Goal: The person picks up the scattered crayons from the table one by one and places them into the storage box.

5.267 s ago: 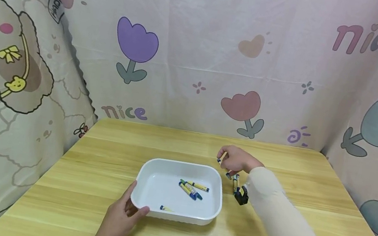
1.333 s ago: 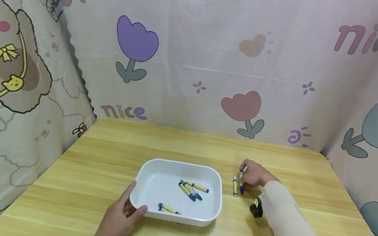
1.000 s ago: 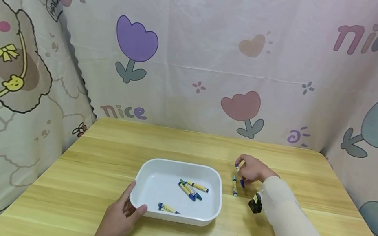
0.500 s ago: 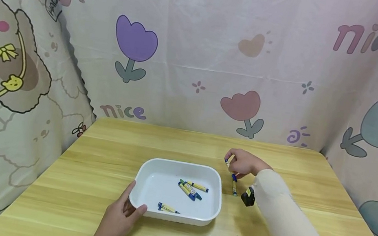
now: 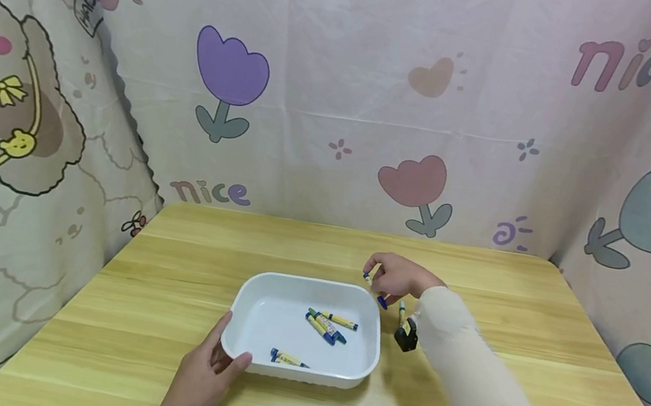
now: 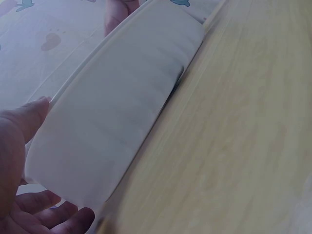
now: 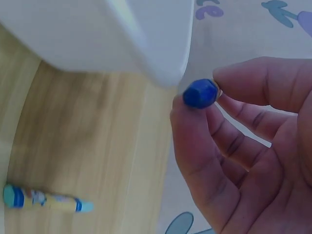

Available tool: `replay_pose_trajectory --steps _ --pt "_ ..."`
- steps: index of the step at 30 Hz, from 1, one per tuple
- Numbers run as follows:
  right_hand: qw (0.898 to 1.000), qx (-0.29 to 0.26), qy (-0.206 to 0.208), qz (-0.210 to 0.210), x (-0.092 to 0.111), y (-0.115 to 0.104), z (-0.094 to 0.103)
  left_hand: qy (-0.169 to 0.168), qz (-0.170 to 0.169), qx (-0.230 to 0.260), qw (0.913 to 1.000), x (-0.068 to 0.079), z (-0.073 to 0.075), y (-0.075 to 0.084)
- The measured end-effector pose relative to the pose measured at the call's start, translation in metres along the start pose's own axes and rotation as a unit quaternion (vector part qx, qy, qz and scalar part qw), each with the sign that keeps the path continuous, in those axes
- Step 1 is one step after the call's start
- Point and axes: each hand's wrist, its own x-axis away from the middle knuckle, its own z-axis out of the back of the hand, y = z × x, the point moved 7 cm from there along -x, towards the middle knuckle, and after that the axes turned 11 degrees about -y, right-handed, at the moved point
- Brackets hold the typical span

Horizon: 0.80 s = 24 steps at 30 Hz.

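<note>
My left hand (image 5: 203, 372) grips the left front corner of a white plastic tray (image 5: 307, 375), thumb on the rim and fingers along the outer side. Several crayons in yellow wrappers lie in the tray, most in a small pile (image 5: 323, 327) right of centre and others by the front wall (image 5: 288, 358). My right hand (image 5: 400, 276) pinches a dark blue crayon (image 7: 201, 93) between thumb and fingertips, just beyond the tray's right back corner. In the right wrist view, the crayon's blue tip points at the camera. A light teal crayon (image 7: 48, 201) lies on the table right of the tray.
The tray stands on a light wood table (image 5: 155, 311). A printed cloth (image 5: 318, 88) with flowers and a cartoon animal hangs behind and at both sides. A small black wrist camera (image 5: 406, 335) sits under my right sleeve and partly covers the teal crayon in the head view.
My right hand has picked up the blue crayon from beside the teal one and carried it left to the tray's corner. Earlier, another crayon joined those by the front wall. The left hand stays put.
</note>
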Motion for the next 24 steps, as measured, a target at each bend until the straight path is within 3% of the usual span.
replay_pose_trajectory --steps 24 --pt "0.997 0.042 -0.07 -0.01 -0.026 -0.041 -0.048 -0.003 0.0 -0.018 0.9998 0.0 0.001 -0.002"
